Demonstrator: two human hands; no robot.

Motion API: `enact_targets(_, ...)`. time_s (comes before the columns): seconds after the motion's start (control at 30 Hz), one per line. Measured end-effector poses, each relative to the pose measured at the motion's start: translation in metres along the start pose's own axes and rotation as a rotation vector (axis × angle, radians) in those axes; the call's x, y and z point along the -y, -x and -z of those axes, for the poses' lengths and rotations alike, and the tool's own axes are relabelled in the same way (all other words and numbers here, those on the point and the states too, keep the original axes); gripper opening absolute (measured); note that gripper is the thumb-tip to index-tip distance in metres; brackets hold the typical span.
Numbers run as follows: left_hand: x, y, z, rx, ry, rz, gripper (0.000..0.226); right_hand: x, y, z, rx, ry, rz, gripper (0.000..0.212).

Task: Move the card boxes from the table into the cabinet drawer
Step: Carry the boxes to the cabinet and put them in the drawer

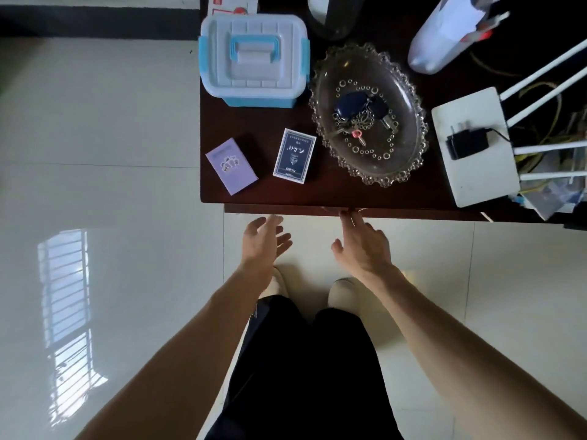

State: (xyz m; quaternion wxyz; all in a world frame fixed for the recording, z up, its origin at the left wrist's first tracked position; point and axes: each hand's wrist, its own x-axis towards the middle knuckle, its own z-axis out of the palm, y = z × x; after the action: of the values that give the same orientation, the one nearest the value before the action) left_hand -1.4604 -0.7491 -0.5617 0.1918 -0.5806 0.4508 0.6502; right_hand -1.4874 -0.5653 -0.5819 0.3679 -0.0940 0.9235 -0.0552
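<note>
Two card boxes lie flat near the front left of the dark wooden cabinet top (343,195): a lilac card box (231,165) and, to its right, a navy card box (294,155). Below the top's front edge, the drawer front (286,210) shows as a thin strip. My right hand (362,246) reaches up to that front edge, fingertips touching it at the middle; what they touch is hidden. My left hand (265,239) hovers open below the edge, holding nothing, a little under the lilac box.
A white and blue lidded plastic box (254,55) stands behind the card boxes. A glass dish (413,90) with keys sits to the right, then a white router (476,166) with a black plug. Glossy tiled floor lies around my feet.
</note>
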Motion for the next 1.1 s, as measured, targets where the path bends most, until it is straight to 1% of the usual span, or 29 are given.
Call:
enact_targets(0.07, -0.003, -0.011, -0.010, 0.018, 0.157, 0.069, 0.025, -0.005, -0.013, -0.008, 0.007, 0.031, -0.003, 0.071)
enact_targets(0.2, -0.004, -0.021, -0.027, 0.088, 0.303, 0.059, 0.002, -0.015, -0.027, -0.018, 0.094, 0.049, -0.014, 0.073)
enact_targets(0.3, -0.006, -0.018, -0.033, 0.124, 0.417, 0.093, 0.007, -0.020, -0.032, -0.017, 0.116, 0.012, -0.016, 0.067)
enact_targets(0.37, -0.003, -0.015, -0.036, 0.090, 0.447, 0.085, 0.008, -0.020, -0.032, -0.016, 0.105, -0.028, -0.027, 0.063)
enact_targets(0.43, 0.002, -0.016, -0.038, 0.051, 0.424, 0.047, 0.016, -0.020, -0.030, -0.016, 0.111, -0.063, -0.045, 0.064)
enact_targets(0.47, 0.002, -0.017, -0.040, 0.005, 0.508, 0.089, 0.018, -0.019, -0.029, -0.016, 0.117, -0.072, -0.051, 0.064)
enact_targets(0.5, 0.003, -0.020, -0.040, 0.013, 0.573, 0.100, 0.023, -0.019, -0.027, -0.017, 0.116, -0.077, -0.052, 0.063)
enact_targets(0.53, 0.003, -0.017, -0.042, 0.048, 0.579, 0.100, 0.028, -0.020, -0.025, -0.018, 0.113, -0.079, -0.051, 0.061)
enact_targets(0.57, 0.005, -0.014, -0.043, 0.037, 0.548, 0.087, 0.034, -0.021, -0.022, -0.020, 0.112, -0.082, -0.050, 0.060)
enact_targets(0.6, 0.006, -0.010, -0.045, -0.003, 0.463, 0.031, 0.036, -0.022, -0.020, -0.022, 0.115, -0.086, -0.052, 0.060)
enact_targets(0.7, 0.008, -0.012, -0.047, -0.098, 0.357, 0.003, 0.029, -0.021, -0.011, -0.031, 0.143, -0.082, -0.056, 0.064)
enact_targets(0.77, 0.013, -0.015, -0.046, -0.170, 0.267, 0.018, 0.022, -0.022, -0.005, -0.036, 0.168, -0.123, -0.055, 0.066)
enact_targets(0.83, 0.015, -0.016, -0.044, -0.251, 0.183, 0.017, 0.017, -0.025, 0.002, -0.035, 0.221, -0.243, -0.053, 0.072)
enact_targets(0.87, 0.015, -0.017, -0.044, -0.285, 0.130, 0.004, 0.014, -0.029, 0.007, -0.033, 0.243, -0.360, -0.075, 0.074)
enact_targets(0.9, 0.014, -0.017, -0.043, -0.302, 0.090, -0.006, 0.010, -0.033, 0.011, -0.029, 0.244, -0.533, -0.128, 0.073)
enact_targets(0.93, 0.013, -0.018, -0.043, -0.310, 0.069, -0.013, 0.008, -0.038, 0.016, -0.024, 0.211, -0.752, -0.216, 0.068)
enact_targets(1.0, 0.009, -0.017, -0.043, -0.312, 0.041, 0.002, 0.008, -0.051, 0.021, -0.013, 0.092, -1.158, -0.472, 0.050)
enact_targets(1.03, 0.007, -0.017, -0.043, -0.311, 0.029, 0.009, 0.008, -0.060, 0.019, -0.007, 0.048, -1.286, -0.600, 0.044)
enact_targets(1.1, 0.006, -0.017, -0.043, -0.300, -0.006, 0.009, 0.015, -0.082, 0.014, 0.003, -0.002, -1.418, -0.795, 0.039)
